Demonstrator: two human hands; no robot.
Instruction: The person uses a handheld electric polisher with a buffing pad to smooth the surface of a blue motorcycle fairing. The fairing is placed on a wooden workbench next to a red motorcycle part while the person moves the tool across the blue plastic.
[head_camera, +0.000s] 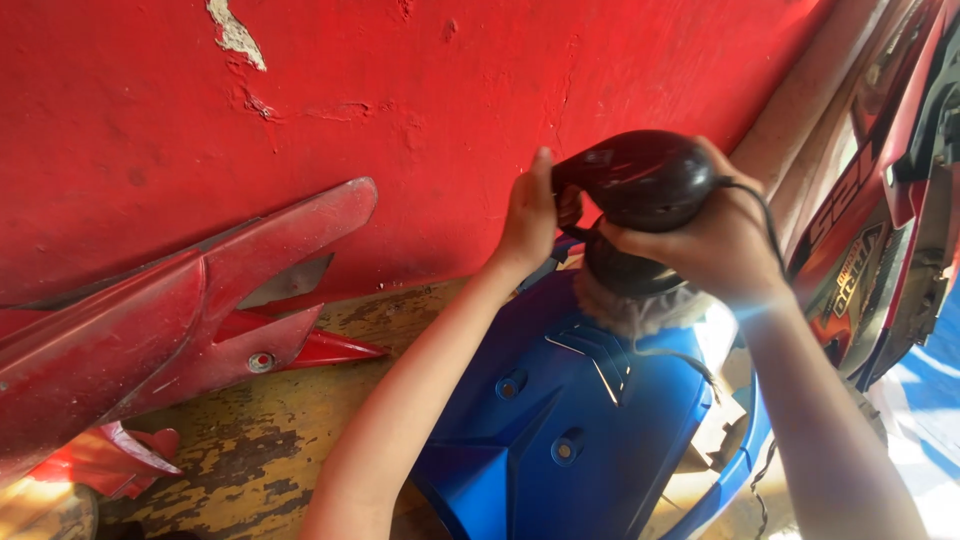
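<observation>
— Both hands are on the black polisher, yes? How do they sit on it?

— Right hand is wrapped over the rounded top of the motor housing, fingers closed around it, with the cable running off past the wrist. Left hand is closed on the handle end at the other side, thumb up against the red wall. My guess is that one hand presses down while the other keeps the machine from wandering.

— And where is the machine working?

— Its fluffy pad rests on the upper end of the blue scooter panel, just above the chevron-shaped ribs. The panel lies face up on the worn, paint-flaked counter, its top edge close to the wall, which probably stops it sliding away under pressure.

— Anything else around?

— A dusty red fairing leans against the wall to the left, well apart from the hands, with a smaller red piece below it. To the right, a red and black bodywork part with decals stands upright, near the right forearm but not touching it as far as I can tell.
</observation>
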